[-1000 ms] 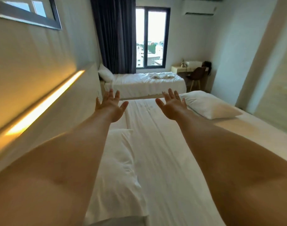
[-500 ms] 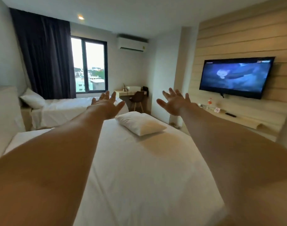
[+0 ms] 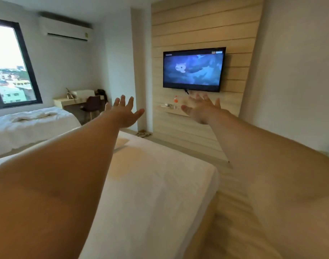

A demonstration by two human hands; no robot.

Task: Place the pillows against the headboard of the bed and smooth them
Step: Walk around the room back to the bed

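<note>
Both my arms stretch straight out over the white bed [image 3: 160, 193]. My left hand [image 3: 125, 112] is open, fingers spread, holding nothing. My right hand [image 3: 202, 108] is open too, empty, in front of the wooden wall panel. Only a corner of one white pillow [image 3: 120, 143] shows on the bed, just past my left forearm, which hides the rest of it. The headboard is out of view.
A wall-mounted TV [image 3: 193, 69] is switched on above a small shelf with a bottle [image 3: 175, 100]. A second bed [image 3: 29, 126] stands at the left under the window [image 3: 8, 71]. A desk and dark chair [image 3: 93, 105] are beyond it. Wooden floor runs along the bed's right side.
My view has swung right, from the headboard side towards the TV wall. The pillow has slid behind my left forearm. Both hands stay open and outstretched.
</note>
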